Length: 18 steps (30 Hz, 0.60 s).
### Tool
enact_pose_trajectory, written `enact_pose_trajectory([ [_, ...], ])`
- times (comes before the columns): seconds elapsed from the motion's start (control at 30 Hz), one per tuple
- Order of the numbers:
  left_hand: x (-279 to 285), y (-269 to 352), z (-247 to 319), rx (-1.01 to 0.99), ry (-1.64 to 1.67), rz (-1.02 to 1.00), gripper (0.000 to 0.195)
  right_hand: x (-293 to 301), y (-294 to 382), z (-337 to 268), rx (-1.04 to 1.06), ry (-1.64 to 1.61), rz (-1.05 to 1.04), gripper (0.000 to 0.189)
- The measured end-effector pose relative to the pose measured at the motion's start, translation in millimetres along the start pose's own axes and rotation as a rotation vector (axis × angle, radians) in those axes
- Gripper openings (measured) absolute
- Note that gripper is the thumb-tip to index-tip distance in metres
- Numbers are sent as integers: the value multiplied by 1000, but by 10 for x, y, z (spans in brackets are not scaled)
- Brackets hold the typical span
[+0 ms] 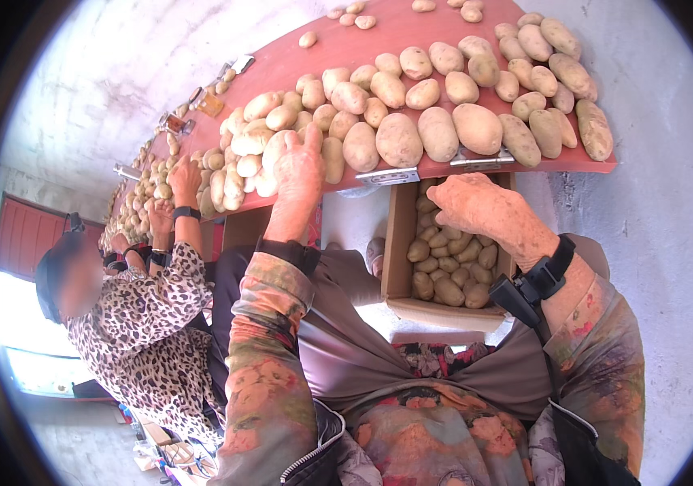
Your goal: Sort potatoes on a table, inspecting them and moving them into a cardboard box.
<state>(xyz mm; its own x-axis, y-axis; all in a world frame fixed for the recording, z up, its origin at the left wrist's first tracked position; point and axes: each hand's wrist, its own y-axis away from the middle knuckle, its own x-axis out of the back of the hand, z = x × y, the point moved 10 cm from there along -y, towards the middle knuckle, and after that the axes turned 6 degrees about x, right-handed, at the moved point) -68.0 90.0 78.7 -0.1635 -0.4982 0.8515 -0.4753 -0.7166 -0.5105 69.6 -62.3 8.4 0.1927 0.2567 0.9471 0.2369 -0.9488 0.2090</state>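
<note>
Many potatoes lie on a red tabletop [261, 67], with larger potatoes [399, 140] lined along its near edge. My left hand [299, 170] reaches over the pile, its fingers at a pale potato [273, 152]; whether they grip it is hard to tell. Below the table edge, an open cardboard box [400, 243] holds many smaller potatoes [448, 291]. Over the box's right part is my right hand [485, 209], its fingers curled with the thumb close to them; the palm is hidden, so anything inside cannot be seen.
At the left a co-worker [140, 316] in a leopard-print top has hands among more potatoes on the same table. Glass jars [208, 102] stand near the far edge. Metal hinges [389, 177] sit on the near edge. A pale wall [644, 243] is at the right.
</note>
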Motion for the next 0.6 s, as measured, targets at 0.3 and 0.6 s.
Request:
enact_pose_trajectory([
  [0.3, -17, 35, 11, 34, -17, -133, 74, 11, 14, -12, 45, 0, 18, 24],
  [0.6, 526, -18, 111, 36, 93, -34, 63, 2, 24, -35, 60, 0, 34, 24],
])
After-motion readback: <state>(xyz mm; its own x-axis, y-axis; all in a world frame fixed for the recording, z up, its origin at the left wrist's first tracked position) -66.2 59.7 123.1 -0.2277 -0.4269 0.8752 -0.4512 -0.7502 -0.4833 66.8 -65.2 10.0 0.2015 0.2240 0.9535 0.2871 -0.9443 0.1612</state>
